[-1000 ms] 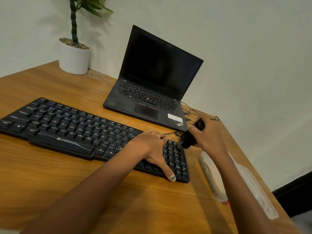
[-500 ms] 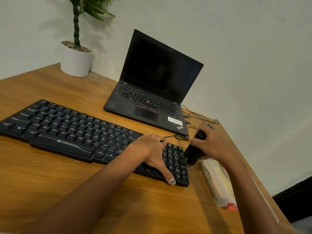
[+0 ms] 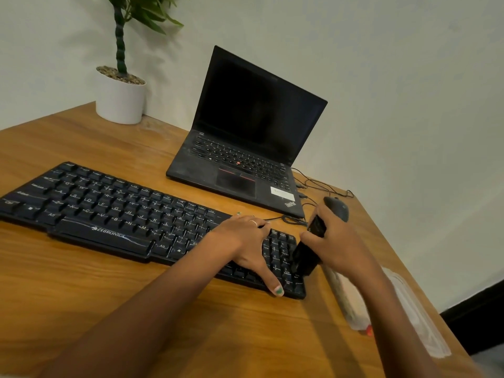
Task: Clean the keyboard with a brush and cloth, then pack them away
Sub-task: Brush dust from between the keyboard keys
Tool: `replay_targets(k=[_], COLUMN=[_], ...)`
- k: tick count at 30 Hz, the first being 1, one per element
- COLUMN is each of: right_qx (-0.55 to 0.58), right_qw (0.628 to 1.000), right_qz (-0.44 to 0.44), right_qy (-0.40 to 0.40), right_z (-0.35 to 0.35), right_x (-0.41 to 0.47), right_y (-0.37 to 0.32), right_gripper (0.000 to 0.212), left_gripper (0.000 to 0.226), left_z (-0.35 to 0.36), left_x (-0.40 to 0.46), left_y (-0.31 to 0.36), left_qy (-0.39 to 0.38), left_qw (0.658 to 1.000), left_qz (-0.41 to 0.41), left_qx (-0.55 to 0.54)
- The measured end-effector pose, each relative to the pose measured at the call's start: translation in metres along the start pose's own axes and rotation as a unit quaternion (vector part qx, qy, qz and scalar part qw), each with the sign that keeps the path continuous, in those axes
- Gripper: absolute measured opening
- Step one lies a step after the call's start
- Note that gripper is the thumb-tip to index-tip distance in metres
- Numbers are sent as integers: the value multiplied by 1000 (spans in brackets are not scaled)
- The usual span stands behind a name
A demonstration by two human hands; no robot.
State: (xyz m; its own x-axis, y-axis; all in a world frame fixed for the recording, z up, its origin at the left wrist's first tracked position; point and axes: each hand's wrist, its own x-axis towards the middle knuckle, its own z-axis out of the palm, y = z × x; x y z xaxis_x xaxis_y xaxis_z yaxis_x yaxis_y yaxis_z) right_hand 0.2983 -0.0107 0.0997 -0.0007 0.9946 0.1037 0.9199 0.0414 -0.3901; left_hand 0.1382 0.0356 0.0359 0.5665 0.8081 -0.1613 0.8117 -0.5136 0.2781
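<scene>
While the brushing is under way, the desk [image 3: 81, 309] is seen carrying everything under both hands. Beyond the hands, the laptop [image 3: 245, 148] is kept back and open, out of the way of the work. The keyboard [image 3: 122, 214] is laid flat beneath the left hand [image 3: 245, 241], which is spread with fingers straight and pressed on the keys, gripping nothing, most likely so the board is kept from sliding. By the right forearm, a clear pouch [image 3: 414, 315] is left lying, probably for packing away later; no cloth can be made out. The brush [image 3: 306, 257] is gripped by the right hand [image 3: 341, 241], fingers curled round its handle, bristles angled down onto the number pad just beside the left thumb. The mouse [image 3: 338, 207] is parked just behind the right hand.
</scene>
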Motion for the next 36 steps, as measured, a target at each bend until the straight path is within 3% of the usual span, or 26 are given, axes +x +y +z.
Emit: replay_targets(k=[2, 5, 6, 9, 11, 12, 15, 16, 19, 21, 24, 27, 29, 32, 36], right_qx=[48, 39, 31, 15, 68, 85, 47, 44, 93, 126, 89, 105, 137, 91, 70], right_qw=[999, 992, 991, 1000, 995, 994, 998, 998, 994, 991, 993, 993, 990, 991, 997], right_qz=[18, -23, -34, 4, 36, 32, -10, -5, 35, 33, 25, 52, 47, 21, 27], right_qy=[-13, 116, 124, 10, -64, -61, 51, 55, -46, -16, 68, -15, 4, 91, 20], right_z=[-14, -3, 4, -5, -24, -27, -8, -5, -21, -22, -4, -12, -15, 0, -7], right_x=[-1, -4, -5, -7, -7, -9, -15, -17, -23, -28, -34, -36, -39, -44, -43], right_y=[2, 5, 5, 9, 11, 13, 11, 11, 13, 15, 14, 18, 17, 12, 13], right_gripper=[16, 16, 16, 16, 18, 17, 15, 16, 16, 16, 15, 15, 13, 13, 15], left_gripper=[131, 132, 133, 132, 132, 131, 129, 129, 129, 130, 130, 130, 130, 131, 130], left_z=[0, 0, 0, 1, 0, -1, -1, -1, -1, -2, -1, -1, -2, -2, -2], left_x=[0, -1, -1, 0, -1, -2, -3, -3, -3, -3, -3, -3, -3, -2, -2], left_y=[0, 0, 0, 0, 0, 0, 1, 2, 2, 2, 2, 2, 2, 2, 2], left_qy=[-2, 0, 1, 0, 1, 1, 1, 1, 2, 1, -1, -5, -7, -8, -12], left_qw=[1000, 1000, 1000, 1000, 1000, 1000, 1000, 1000, 1000, 1000, 1000, 1000, 1000, 1000, 1000], left_qz=[2, 3, 2, 1, 1, 2, 2, 3, 3, 4, 2, 3, 2, -2, 0], left_qx=[-1, 1, 2, 1, 0, -1, 1, 1, 2, 3, 5, 8, 7, 6, 8])
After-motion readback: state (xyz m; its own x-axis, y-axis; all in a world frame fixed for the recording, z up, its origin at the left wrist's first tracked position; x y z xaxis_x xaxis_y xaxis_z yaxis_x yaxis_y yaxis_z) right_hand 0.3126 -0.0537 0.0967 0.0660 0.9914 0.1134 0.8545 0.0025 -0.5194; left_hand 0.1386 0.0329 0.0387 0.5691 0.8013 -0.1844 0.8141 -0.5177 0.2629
